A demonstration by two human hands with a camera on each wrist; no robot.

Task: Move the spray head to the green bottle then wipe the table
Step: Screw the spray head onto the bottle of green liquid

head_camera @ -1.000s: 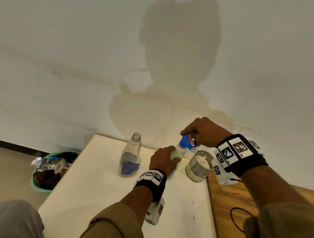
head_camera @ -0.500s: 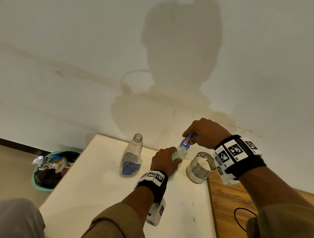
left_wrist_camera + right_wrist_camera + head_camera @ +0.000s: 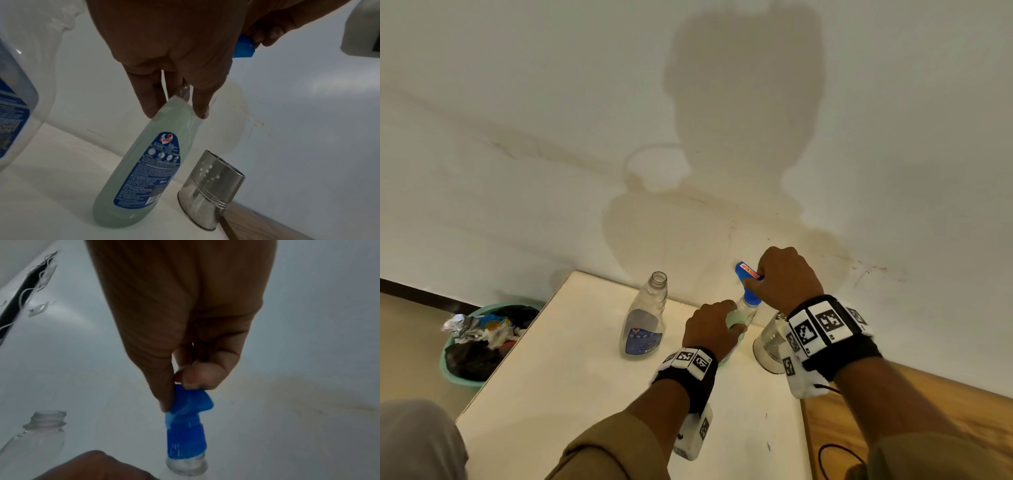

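Observation:
A green bottle (image 3: 144, 170) of pale liquid stands tilted on the white table (image 3: 571, 377), and my left hand (image 3: 709, 325) grips its upper body (image 3: 738, 317). The blue spray head (image 3: 186, 421) sits on the bottle's neck, its collar (image 3: 751, 297) at the mouth. My right hand (image 3: 784, 277) pinches the top of the spray head (image 3: 746, 272) between thumb and finger. An uncapped clear bottle (image 3: 645, 322) with a blue label stands to the left, its open neck (image 3: 48, 418) visible in the right wrist view.
A perforated steel cup (image 3: 209, 191) stands just right of the green bottle, by the table's right edge and a wooden surface (image 3: 935, 411). A teal bin (image 3: 479, 339) full of rubbish sits on the floor to the left. The wall (image 3: 688, 137) is close behind.
My right hand has turned the spray head on the green bottle's neck, so the nozzle now points back left. The left hand has kept its grip on the bottle.

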